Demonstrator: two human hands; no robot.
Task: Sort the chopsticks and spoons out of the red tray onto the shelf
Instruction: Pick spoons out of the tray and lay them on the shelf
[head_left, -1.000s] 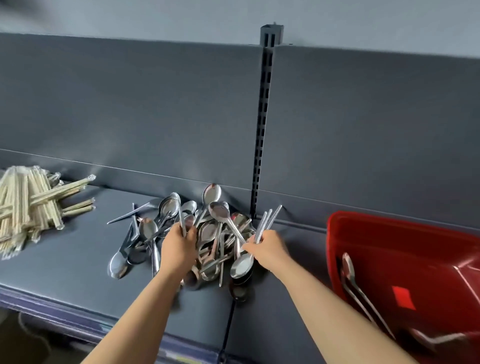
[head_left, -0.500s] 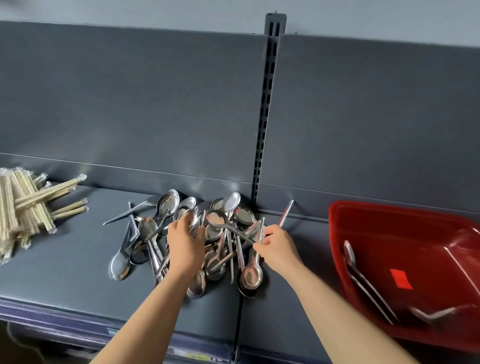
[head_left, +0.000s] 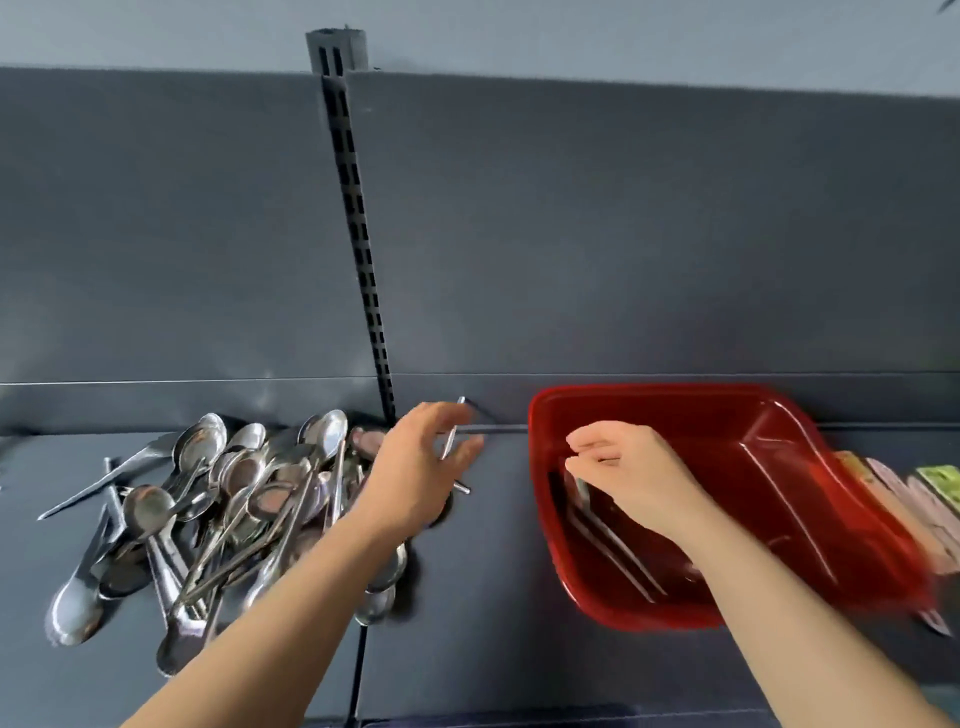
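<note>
My right hand (head_left: 634, 478) is down inside the red tray (head_left: 540, 415). The tray sits on the right side of the shelf (head_left: 493, 597), with its far edge by the back wall. Only a few long metal spoons (head_left: 613, 551) are in the tray, lying side by side along its left wall. My right fingers (head_left: 587, 448) are bent and close together, just over the far end of one of them. It is blurry there, so I cannot tell if they have hold of it.

My left hand (head_left: 415, 467) is over the shelf, between the tray and the big spoon pile (head_left: 234, 493). Its fingers are spread apart and a little bent. A thin metal stick (head_left: 451, 439) shows between them, leaning toward the back wall. I cannot tell if my fingers touch it.

The spoon pile lies on the left part of the shelf, shiny and all mixed up, with handles pointing every way. It reaches the dark post with slots (head_left: 358, 234) at the back. To the right of the tray are some blurry coloured packets (head_left: 935, 493).
</note>
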